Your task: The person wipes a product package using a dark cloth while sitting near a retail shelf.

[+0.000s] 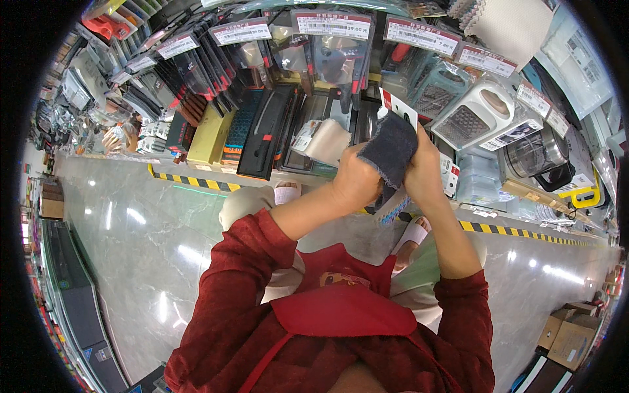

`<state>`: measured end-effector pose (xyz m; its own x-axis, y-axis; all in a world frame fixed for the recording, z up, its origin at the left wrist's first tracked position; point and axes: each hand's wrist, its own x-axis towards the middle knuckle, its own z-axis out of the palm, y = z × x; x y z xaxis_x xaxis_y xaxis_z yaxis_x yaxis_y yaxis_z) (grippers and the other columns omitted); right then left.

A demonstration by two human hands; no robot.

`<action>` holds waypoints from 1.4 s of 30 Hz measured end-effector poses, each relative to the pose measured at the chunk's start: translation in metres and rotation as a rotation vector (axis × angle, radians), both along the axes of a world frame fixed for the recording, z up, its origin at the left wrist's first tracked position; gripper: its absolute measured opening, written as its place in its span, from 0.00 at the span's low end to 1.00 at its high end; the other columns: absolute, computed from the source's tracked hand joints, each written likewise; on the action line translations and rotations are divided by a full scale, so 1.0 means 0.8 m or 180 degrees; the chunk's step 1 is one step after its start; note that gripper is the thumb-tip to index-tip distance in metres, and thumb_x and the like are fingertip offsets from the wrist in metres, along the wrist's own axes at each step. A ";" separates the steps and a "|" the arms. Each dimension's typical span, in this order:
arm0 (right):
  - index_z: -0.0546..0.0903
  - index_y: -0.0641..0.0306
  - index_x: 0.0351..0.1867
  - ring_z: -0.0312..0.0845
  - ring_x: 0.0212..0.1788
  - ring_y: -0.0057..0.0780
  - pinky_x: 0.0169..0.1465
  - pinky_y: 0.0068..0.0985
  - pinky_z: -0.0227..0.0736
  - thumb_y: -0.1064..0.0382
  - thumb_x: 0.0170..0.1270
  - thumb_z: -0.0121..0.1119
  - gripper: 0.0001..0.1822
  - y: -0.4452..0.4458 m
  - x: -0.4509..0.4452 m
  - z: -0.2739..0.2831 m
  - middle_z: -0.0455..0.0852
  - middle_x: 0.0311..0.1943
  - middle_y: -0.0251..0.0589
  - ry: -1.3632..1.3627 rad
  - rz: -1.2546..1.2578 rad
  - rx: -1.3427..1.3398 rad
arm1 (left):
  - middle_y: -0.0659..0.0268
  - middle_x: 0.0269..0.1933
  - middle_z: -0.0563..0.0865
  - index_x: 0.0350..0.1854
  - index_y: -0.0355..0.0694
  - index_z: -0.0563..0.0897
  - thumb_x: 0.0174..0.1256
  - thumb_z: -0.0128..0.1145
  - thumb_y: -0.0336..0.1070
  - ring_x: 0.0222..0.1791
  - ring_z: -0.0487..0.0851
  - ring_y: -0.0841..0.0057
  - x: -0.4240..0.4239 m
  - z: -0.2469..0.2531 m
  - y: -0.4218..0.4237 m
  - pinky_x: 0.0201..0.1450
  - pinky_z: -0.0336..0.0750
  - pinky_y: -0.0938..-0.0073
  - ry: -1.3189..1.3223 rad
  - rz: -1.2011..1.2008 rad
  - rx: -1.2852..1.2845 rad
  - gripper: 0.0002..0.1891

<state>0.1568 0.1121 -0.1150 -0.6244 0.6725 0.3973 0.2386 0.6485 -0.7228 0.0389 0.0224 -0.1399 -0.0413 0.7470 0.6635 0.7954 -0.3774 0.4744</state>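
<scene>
A dark grey cloth [391,142] with frayed edges is held up in front of the shelf by both hands. My left hand [358,174] is closed around its left side, the fingers mostly hidden. On the other side, my right hand [423,164] grips the cloth near its white and red header card [400,108]. Below the hands hangs a lighter strip with a blue and purple stitched edge [394,210]; whether it belongs to the same piece I cannot tell. Just left of the hands, a rolled cream cloth [330,141] in a paper band lies on the shelf.
Packaged cleavers [339,61] hang above the shelf behind price tags. Boxed knives [268,132] and a yellow box [210,137] stand to the left. A white grater [474,113] and a glass pot [536,151] sit to the right. Striped tape [521,237] edges the floor.
</scene>
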 end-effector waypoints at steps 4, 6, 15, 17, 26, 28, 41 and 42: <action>0.71 0.73 0.53 0.79 0.44 0.50 0.50 0.31 0.70 0.77 0.53 0.54 0.22 -0.004 0.007 0.016 0.81 0.41 0.58 0.0048 0.0047 -0.0100 | 0.48 0.49 0.79 0.51 0.35 0.76 0.41 0.62 0.26 0.49 0.78 0.51 -0.010 0.004 0.006 0.50 0.74 0.63 0.0164 0.0389 -0.0245 0.27; 0.73 0.72 0.50 0.81 0.40 0.39 0.46 0.29 0.72 0.74 0.56 0.56 0.18 -0.005 0.010 0.020 0.83 0.39 0.51 0.0168 0.0149 -0.0054 | 0.47 0.48 0.78 0.50 0.35 0.76 0.41 0.61 0.26 0.47 0.77 0.50 -0.024 0.015 0.005 0.47 0.74 0.61 0.0085 0.0650 -0.0814 0.26; 0.73 0.71 0.49 0.73 0.41 0.19 0.45 0.20 0.70 0.74 0.55 0.57 0.19 -0.003 0.010 0.017 0.81 0.40 0.37 0.0328 0.0267 -0.1395 | 0.56 0.39 0.80 0.42 0.37 0.78 0.41 0.57 0.27 0.33 0.81 0.58 -0.005 -0.010 0.001 0.30 0.77 0.63 0.0657 0.0858 0.0150 0.20; 0.73 0.71 0.49 0.73 0.42 0.20 0.48 0.21 0.68 0.77 0.51 0.54 0.20 0.006 0.007 0.000 0.81 0.40 0.36 0.0216 0.0277 -0.1064 | 0.57 0.36 0.80 0.42 0.37 0.78 0.41 0.56 0.27 0.30 0.80 0.59 0.000 -0.010 0.004 0.28 0.76 0.63 0.0658 0.0639 0.0386 0.19; 0.71 0.68 0.52 0.77 0.45 0.38 0.51 0.30 0.68 0.73 0.54 0.54 0.21 0.006 0.010 0.018 0.82 0.41 0.50 -0.0142 0.0578 -0.1053 | 0.59 0.27 0.80 0.33 0.39 0.79 0.40 0.56 0.28 0.26 0.80 0.61 -0.022 0.017 0.007 0.26 0.75 0.64 0.0921 0.0789 0.0318 0.12; 0.71 0.68 0.52 0.78 0.43 0.38 0.50 0.30 0.69 0.73 0.54 0.53 0.21 0.002 0.009 0.018 0.82 0.40 0.50 -0.0080 0.0589 -0.0772 | 0.60 0.27 0.80 0.31 0.40 0.79 0.40 0.57 0.29 0.27 0.80 0.61 -0.030 0.018 0.009 0.26 0.76 0.64 0.0903 0.0983 -0.0007 0.11; 0.79 0.69 0.42 0.78 0.43 0.32 0.49 0.28 0.70 0.74 0.52 0.56 0.13 0.001 0.007 0.003 0.83 0.39 0.45 0.0229 0.1085 -0.1186 | 0.59 0.37 0.80 0.32 0.38 0.79 0.42 0.56 0.32 0.26 0.79 0.67 -0.008 0.030 0.000 0.25 0.77 0.68 0.0779 0.0370 0.0302 0.11; 0.78 0.69 0.43 0.78 0.43 0.30 0.48 0.27 0.71 0.74 0.52 0.57 0.14 0.004 0.007 0.004 0.83 0.39 0.44 0.0198 0.1097 -0.0799 | 0.59 0.38 0.80 0.33 0.38 0.79 0.43 0.56 0.32 0.26 0.79 0.67 -0.008 0.034 0.000 0.25 0.77 0.68 0.0724 0.0465 0.0319 0.12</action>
